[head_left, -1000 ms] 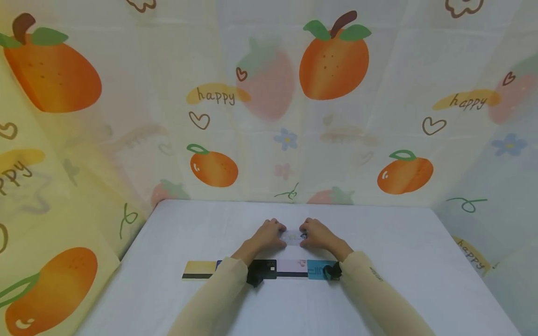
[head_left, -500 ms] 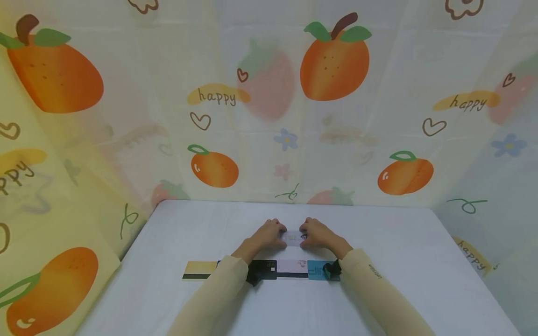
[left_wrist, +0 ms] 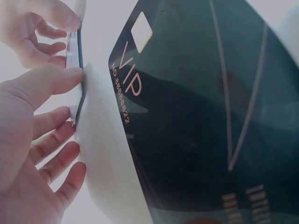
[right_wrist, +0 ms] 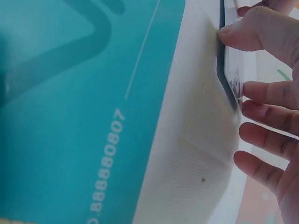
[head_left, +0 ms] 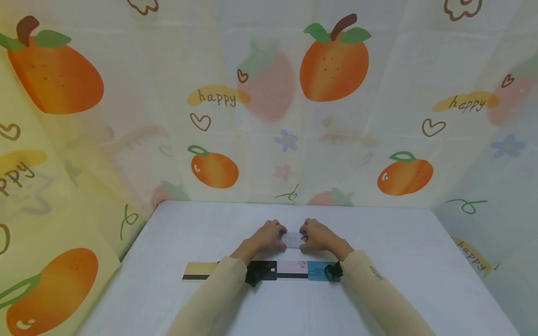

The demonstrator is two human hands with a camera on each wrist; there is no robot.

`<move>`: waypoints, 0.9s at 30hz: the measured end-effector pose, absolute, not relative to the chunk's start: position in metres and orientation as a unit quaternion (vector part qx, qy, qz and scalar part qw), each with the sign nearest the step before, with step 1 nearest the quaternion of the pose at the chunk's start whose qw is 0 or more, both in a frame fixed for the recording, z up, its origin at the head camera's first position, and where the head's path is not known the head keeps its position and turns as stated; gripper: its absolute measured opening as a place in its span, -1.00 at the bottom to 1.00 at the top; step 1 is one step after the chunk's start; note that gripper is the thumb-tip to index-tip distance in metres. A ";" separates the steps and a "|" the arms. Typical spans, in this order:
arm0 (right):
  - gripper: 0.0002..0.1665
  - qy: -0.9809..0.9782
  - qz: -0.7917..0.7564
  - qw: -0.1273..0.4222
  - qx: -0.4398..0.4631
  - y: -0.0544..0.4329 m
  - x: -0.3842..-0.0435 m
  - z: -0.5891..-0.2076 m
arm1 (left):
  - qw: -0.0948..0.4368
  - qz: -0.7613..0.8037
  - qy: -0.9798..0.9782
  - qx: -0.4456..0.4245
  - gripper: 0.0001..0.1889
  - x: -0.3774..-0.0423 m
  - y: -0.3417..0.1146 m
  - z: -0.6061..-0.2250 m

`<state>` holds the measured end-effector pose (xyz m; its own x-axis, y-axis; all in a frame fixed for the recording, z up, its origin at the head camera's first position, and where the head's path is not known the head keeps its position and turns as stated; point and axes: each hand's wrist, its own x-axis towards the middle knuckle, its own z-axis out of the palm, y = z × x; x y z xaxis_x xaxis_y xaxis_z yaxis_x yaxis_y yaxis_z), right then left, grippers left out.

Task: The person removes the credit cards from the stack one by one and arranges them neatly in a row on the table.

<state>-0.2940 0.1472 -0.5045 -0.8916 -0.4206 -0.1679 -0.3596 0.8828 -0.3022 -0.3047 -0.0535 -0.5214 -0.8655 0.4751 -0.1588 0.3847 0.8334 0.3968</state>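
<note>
Near the far middle of the table, a pale card [head_left: 293, 240] spans the gap between both hands. My left hand [head_left: 269, 235] pinches its left end and my right hand [head_left: 320, 236] pinches its right end. Seen nearly edge-on in the left wrist view, the card [left_wrist: 80, 56] sits between thumb and fingers. The right wrist view shows the thumb on the dark stripe along the card's near side. A row of cards lies closer to the body: gold [head_left: 200, 270], black VIP [head_left: 265, 270], pale pink [head_left: 292, 268] and teal [head_left: 316, 270].
The left sleeve [head_left: 210, 298] covers part of the row, where a sliver of blue shows beside the gold card. Dark wrist mounts [head_left: 254, 275] hang over the black and teal cards. Behind the white table [head_left: 378, 298] hangs a fruit-printed cloth [head_left: 260, 163].
Both hands stay in place with the pale card between them. The card's near edge shows a little more distinctly now. The row of cards has not moved.
</note>
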 end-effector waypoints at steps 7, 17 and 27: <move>-0.40 0.963 -0.142 0.111 -0.202 0.150 -0.291 -0.504 | 0.134 0.187 0.946 0.227 -0.45 -0.303 -0.054 -0.520; -0.38 0.961 -0.162 0.114 -0.192 0.155 -0.284 -0.498 | 0.113 0.195 0.946 0.231 -0.42 -0.300 -0.055 -0.517; -0.35 0.961 -0.173 0.090 -0.196 0.160 -0.277 -0.493 | 0.103 0.215 0.942 0.236 -0.40 -0.294 -0.054 -0.511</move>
